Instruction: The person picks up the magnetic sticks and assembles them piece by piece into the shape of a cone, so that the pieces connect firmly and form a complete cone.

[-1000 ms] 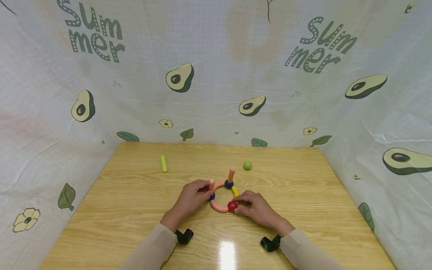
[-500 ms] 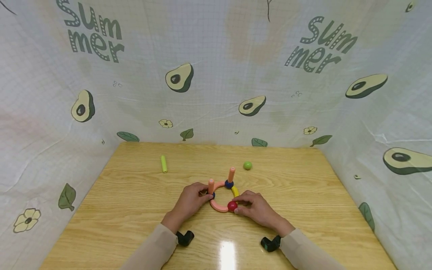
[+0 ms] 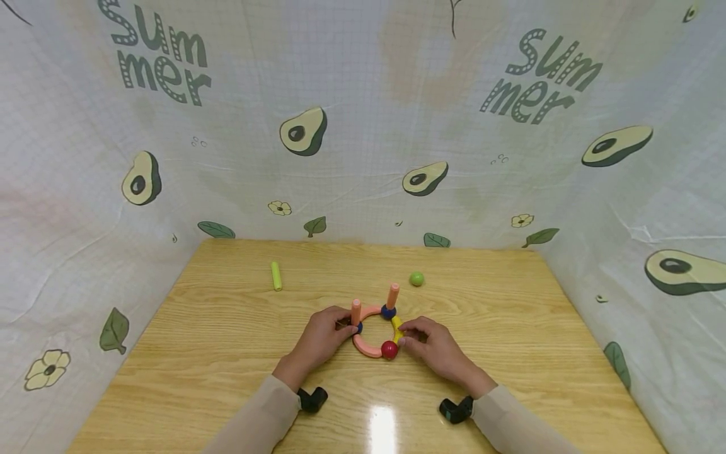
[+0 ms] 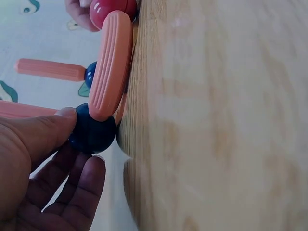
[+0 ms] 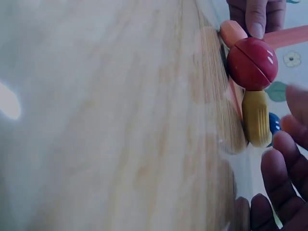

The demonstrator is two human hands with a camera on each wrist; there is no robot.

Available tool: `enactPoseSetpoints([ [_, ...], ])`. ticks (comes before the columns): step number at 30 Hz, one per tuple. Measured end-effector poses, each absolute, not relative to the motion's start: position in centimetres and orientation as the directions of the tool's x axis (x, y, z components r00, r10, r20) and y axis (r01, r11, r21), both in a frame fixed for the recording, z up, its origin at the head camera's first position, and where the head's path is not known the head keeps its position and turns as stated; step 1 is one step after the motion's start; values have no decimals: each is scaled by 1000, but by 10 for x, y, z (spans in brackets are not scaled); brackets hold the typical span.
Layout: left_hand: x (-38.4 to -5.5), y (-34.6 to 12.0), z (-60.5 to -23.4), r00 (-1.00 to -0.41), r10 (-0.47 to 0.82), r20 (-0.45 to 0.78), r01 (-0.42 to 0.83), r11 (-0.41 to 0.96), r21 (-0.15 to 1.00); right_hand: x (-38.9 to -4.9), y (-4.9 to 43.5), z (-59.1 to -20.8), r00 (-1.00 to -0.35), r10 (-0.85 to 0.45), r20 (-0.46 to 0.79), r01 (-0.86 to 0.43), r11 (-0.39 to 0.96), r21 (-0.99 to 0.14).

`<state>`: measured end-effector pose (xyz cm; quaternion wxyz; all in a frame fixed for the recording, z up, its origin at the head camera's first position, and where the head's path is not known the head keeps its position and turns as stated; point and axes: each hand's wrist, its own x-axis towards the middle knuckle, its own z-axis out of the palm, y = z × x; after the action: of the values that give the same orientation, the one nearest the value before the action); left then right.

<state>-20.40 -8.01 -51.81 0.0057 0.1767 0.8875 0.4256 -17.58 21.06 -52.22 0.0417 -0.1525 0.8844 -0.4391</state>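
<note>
A ring of curved salmon rods (image 3: 368,349), a curved yellow rod (image 3: 396,323) and toy balls lies mid-table. My left hand (image 3: 323,337) pinches the dark blue ball (image 4: 94,132) on the ring's left; an upright salmon rod (image 3: 356,311) rises from it. A second blue ball (image 3: 388,312) at the back carries another upright salmon rod (image 3: 393,295). At the front right sits a red ball (image 5: 252,63), which meets the yellow rod. My right hand (image 3: 433,347) is beside the yellow rod, thumb and fingers apart; contact is unclear.
A lime-green straight rod (image 3: 276,276) lies at the back left of the wooden table (image 3: 227,328). A green ball (image 3: 416,279) sits behind the ring, to the right. Printed cloth (image 3: 363,126) hangs around the back and sides.
My right hand has left the red ball and moved slightly up to the yellow rod. My left thumb has come lower, onto the blue ball. The ring's right side has shifted slightly.
</note>
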Motion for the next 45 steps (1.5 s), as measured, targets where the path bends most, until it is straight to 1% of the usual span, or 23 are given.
enactPoseSetpoints([
  [5, -205, -80, -521, -936, 320, 148, 316, 578, 752, -180, 206, -522, -982, -170, 75, -162, 585, -795],
  [9, -205, -80, -520, -938, 318, 135, 305, 578, 757, -184, 202, -519, -987, -133, 92, -154, 598, -786],
  [17, -204, -82, -522, -946, 316, 72, 245, 552, 797, -199, 193, -516, -982, -185, 24, -124, 551, -825],
  [22, -206, -83, -522, -949, 310, 56, 226, 546, 807, -206, 186, -516, -974, -225, 10, -131, 529, -838],
  [27, -210, -83, -523, -953, 296, 65, 228, 561, 796, -205, 185, -518, -982, -187, 15, -115, 540, -833],
  [33, -208, -83, -522, -970, 230, 76, 201, 591, 781, -204, 185, -521, -987, -159, 29, -118, 580, -806],
  [36, -202, -86, -520, -981, 193, 32, 143, 593, 793, -205, 185, -522, -985, -169, 41, -135, 596, -792],
  [39, -196, -87, -517, -981, 191, -26, 93, 588, 803, -205, 186, -521, -985, -165, 46, -137, 594, -793],
  [42, -193, -86, -516, -975, 213, -56, 84, 598, 797, -204, 188, -520, -986, -160, 47, -135, 598, -790],
  [45, -194, -86, -518, -975, 218, -39, 106, 615, 781, -203, 191, -521, -985, -168, 38, -132, 600, -789],
])
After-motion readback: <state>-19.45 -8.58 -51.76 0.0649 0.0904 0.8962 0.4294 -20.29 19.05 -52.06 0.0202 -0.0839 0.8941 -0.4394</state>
